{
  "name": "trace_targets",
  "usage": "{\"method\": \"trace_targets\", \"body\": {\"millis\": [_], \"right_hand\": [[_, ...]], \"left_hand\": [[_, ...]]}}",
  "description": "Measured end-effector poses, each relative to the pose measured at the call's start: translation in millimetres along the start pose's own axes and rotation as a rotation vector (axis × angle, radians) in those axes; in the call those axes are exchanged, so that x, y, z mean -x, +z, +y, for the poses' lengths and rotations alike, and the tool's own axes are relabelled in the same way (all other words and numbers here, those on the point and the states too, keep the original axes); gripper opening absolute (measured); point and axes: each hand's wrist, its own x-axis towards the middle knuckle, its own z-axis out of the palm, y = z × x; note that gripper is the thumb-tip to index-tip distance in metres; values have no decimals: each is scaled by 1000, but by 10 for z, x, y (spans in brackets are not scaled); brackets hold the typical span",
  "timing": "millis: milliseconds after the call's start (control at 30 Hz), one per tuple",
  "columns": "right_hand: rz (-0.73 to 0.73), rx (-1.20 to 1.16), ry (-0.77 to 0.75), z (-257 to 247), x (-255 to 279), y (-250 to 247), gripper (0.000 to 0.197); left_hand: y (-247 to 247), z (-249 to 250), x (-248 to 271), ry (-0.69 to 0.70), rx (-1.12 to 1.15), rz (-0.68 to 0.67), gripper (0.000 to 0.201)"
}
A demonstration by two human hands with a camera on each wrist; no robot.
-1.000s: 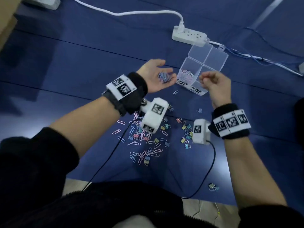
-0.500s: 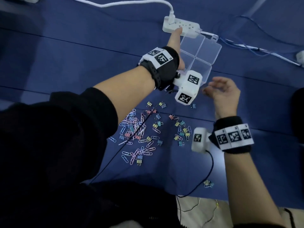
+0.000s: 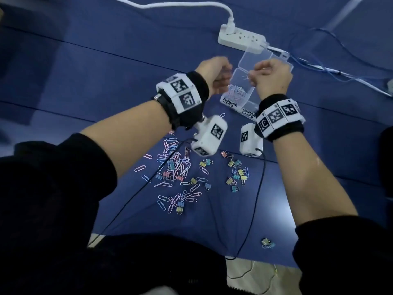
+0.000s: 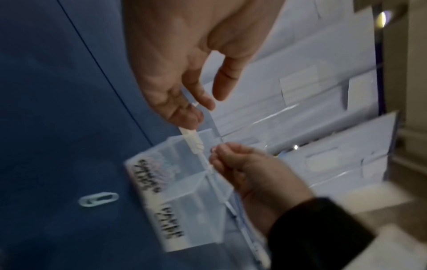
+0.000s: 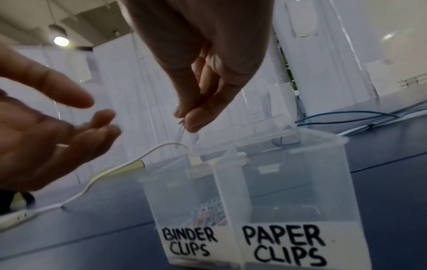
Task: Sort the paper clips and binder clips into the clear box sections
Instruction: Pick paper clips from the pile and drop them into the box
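The clear box stands on the blue mat, its front sections labelled BINDER CLIPS and PAPER CLIPS. Pastel paper clips lie in the section marked BINDER CLIPS; the PAPER CLIPS section looks empty. My right hand hovers over the box and pinches a thin paper clip between thumb and fingertips. My left hand hangs just left of the box with loose fingers, and I see nothing in it. A mixed pile of paper clips and small binder clips lies nearer to me.
A white power strip with its cable sits just behind the box, and blue wires run to the right. One paper clip lies in front of the box. A stray binder clip rests near the mat's front edge.
My left hand, which reached over the box half a second ago, has drawn back to its left side. My right hand has risen over the box, now pinching a paper clip.
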Motion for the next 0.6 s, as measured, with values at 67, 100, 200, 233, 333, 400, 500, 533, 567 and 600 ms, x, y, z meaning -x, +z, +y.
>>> {"method": "trace_targets", "body": {"millis": [67,100,200,233,333,400,500,533,567,600], "right_hand": [[-32,87,-24,12,-1,71,31],[-73,135,-37,4,23,88,24],[-196,187,-94,19,111,36,18],[-204,159,-106,22,163,-23,21],[-106,38,-89,157,354,-289,26],[-64,30,-15,375,525,-474,34],[-83,201,118,713,819,-613,25],[-111,284,147,809,887,-610,18],[-133,361,174,891,943,-607,18],[-146,412,197,960,975,-589,20]], "left_hand": [[-72,-155,-70,62,-216,103,28],[-95,-243,-95,87,-383,97,26],[-91,-503,-87,165,-989,-33,21],[-63,-569,-71,180,-1122,-86,28],[80,-697,-23,155,-1345,-260,43],[142,-759,-43,203,-1523,-313,52],[155,-840,-30,306,-1626,-286,40],[131,-868,-30,362,-1647,-292,39],[121,-873,-6,378,-1684,-289,39],[109,-890,-24,409,-1717,-292,38]]}}
